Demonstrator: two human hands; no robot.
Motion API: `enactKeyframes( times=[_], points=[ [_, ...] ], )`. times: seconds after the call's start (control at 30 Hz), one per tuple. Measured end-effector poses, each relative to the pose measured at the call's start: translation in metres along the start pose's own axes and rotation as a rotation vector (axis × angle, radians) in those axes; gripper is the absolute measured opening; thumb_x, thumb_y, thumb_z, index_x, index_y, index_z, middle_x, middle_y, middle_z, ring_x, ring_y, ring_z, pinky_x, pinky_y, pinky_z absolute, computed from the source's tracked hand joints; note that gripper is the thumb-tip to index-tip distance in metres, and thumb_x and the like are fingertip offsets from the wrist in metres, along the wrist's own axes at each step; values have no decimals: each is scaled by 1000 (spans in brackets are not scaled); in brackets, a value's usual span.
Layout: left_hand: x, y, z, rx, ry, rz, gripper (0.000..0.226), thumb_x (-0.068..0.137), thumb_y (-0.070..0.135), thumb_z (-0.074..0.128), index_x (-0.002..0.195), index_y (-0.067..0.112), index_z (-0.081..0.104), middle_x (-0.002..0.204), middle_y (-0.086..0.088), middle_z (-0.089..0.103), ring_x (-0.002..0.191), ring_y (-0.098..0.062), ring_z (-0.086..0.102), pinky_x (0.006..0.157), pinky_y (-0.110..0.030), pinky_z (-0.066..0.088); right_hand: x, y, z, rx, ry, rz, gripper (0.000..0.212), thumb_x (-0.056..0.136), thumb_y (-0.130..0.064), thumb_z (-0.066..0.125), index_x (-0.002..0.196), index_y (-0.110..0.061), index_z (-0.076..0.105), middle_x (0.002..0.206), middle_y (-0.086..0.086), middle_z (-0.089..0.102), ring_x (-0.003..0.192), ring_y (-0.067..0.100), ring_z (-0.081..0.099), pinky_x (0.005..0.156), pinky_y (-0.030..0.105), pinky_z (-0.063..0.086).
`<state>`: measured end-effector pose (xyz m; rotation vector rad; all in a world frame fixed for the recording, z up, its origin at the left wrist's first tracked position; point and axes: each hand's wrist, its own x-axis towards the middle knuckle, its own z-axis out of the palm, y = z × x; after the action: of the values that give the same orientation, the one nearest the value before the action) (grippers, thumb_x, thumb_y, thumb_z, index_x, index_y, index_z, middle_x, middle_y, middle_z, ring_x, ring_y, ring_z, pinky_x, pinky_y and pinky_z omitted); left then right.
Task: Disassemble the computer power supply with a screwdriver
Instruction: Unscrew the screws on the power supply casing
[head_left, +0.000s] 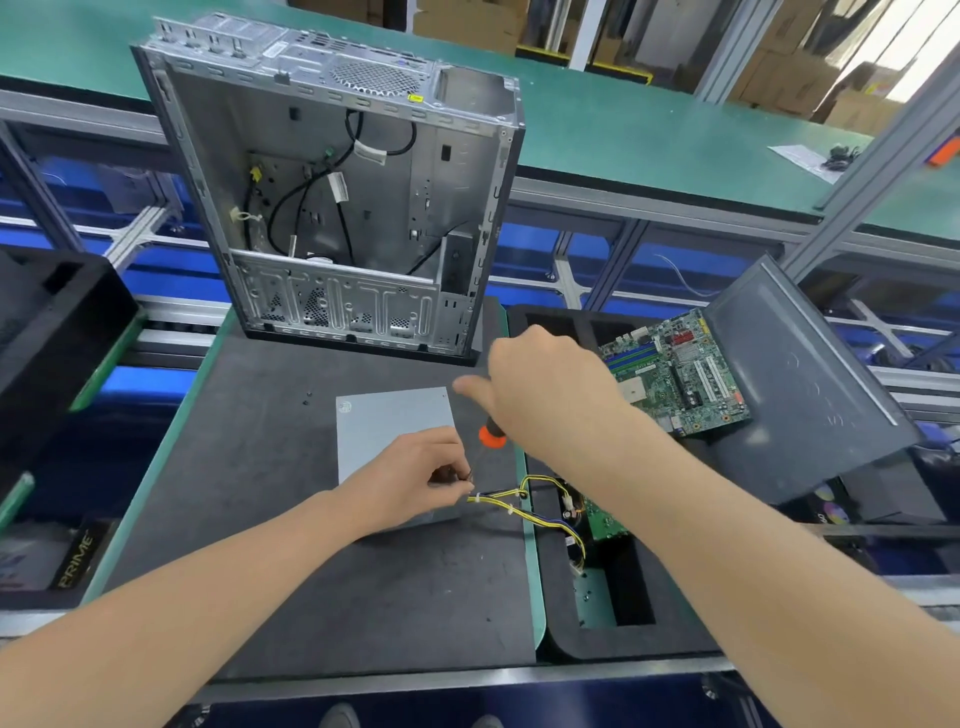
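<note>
Progress reads early to me: power supply lies on the mat, out of the case, apparently unopened; left hand pinches a small part I cannot identify beside its wires, right hand grips the screwdriver there.

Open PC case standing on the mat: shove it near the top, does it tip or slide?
Probably tips: the case stands on end, tall over a small footprint on the mat. Likely light for its size, since only a few cables show inside. Its sheet-metal walls should stay stiff.
</note>
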<state>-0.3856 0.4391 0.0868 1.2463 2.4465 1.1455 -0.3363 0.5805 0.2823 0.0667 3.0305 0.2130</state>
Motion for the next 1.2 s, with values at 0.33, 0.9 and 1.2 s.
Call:
enactKeyframes(
  times=[0.33, 0.9, 1.2],
  points=[
    [-1, 3, -1, 7, 7, -23, 22, 89, 21, 77, 77, 29, 61, 92, 10, 60, 81, -2, 60, 77, -9, 42, 5, 22, -20, 220, -214, -607, 39, 77, 6, 60, 96, -28, 66, 97, -7, 61, 95, 16, 59, 82, 41, 54],
    [-1, -1, 1, -5, 1, -19, 14, 88, 25, 77, 78, 25, 66, 92, 14, 58, 81, -4, 62, 78, -12, 47, 2, 11, -9, 231, -139, -493, 19, 90, -13, 66, 104, -26, 64, 92, -8, 54, 95, 19, 57, 79, 42, 54],
    [1, 0, 3, 21, -9, -20, 28, 91, 25, 74, 78, 40, 54, 93, 19, 54, 80, -2, 58, 75, -10, 43, -1, 10, -2, 25, -18, -222, 47, 96, -60, 59, 80, -17, 49, 76, -3, 40, 64, 24, 49, 48, 29, 28]
  ],
)
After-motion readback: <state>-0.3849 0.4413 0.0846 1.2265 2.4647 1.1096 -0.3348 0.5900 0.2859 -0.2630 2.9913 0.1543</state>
